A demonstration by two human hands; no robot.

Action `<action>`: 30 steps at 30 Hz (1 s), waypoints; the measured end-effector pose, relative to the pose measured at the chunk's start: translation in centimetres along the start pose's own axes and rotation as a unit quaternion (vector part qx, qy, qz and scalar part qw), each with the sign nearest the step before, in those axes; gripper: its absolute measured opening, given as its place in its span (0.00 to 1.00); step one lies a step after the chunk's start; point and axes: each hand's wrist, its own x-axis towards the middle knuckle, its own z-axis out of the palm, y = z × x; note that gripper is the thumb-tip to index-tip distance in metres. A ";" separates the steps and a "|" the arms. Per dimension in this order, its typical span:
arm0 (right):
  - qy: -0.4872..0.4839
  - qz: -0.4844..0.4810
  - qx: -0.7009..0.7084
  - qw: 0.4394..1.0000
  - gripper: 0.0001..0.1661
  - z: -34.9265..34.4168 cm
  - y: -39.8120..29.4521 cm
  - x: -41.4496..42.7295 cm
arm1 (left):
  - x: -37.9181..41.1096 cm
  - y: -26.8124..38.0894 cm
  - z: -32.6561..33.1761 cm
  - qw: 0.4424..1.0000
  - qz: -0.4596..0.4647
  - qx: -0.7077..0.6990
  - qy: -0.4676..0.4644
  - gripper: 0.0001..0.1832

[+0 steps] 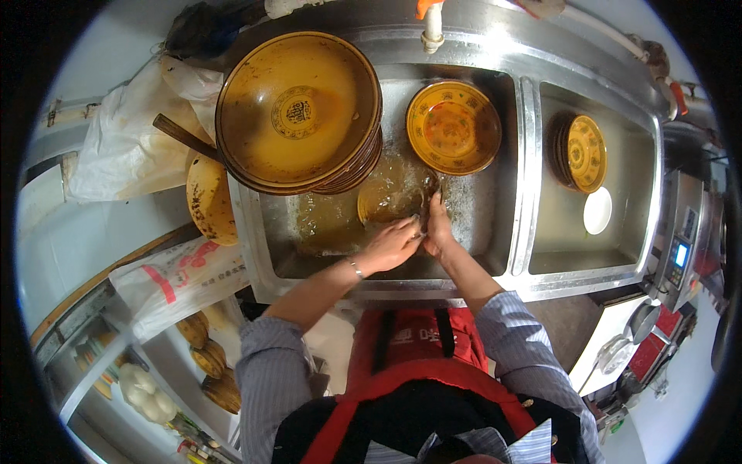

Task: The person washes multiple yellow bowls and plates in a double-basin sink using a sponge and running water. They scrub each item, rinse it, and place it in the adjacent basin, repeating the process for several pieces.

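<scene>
My right hand (439, 226) grips the right side of a yellow-brown bowl (382, 200) lying partly under murky water in the left sink basin (484, 232). My left hand (394, 246), fingers curled, is at the bowl's near right edge, close to my right hand. Something small and pale shows at its fingertips, too blurred to name. Beyond my hands sits another patterned yellow bowl (452, 127), with reddish oily liquid and green bits in it. At the basin's left, a tall stack of large yellow bowls (301, 110) rises above the rim, the top one stained.
The right basin (585, 249) holds cloudy water, a tilted stack of patterned bowls (585, 153) and a small white dish (597, 210). A white tap (432, 35) hangs over the back edge. Left of the sink are a wooden handle (184, 136), a yellow ladle (210, 200) and plastic bags (139, 133).
</scene>
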 end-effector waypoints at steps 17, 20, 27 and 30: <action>-0.102 0.132 0.039 0.985 0.30 -2.4 -2.1 0.0 | -1.8 -3.8 -5.0 0.986 0.035 0.159 -0.042 0.16; 0.038 -0.009 0.021 0.999 0.25 1.1 1.6 -1.8 | -1.6 1.1 -1.8 0.993 0.016 -0.075 0.090 0.17; -0.112 0.097 0.013 0.989 0.28 -2.3 -2.3 -1.3 | -3.8 -3.8 -4.6 0.978 0.133 0.160 0.020 0.14; -0.013 0.027 0.004 1.000 0.33 0.6 -0.5 -3.0 | -2.4 -0.6 -2.1 0.983 0.114 0.050 0.134 0.12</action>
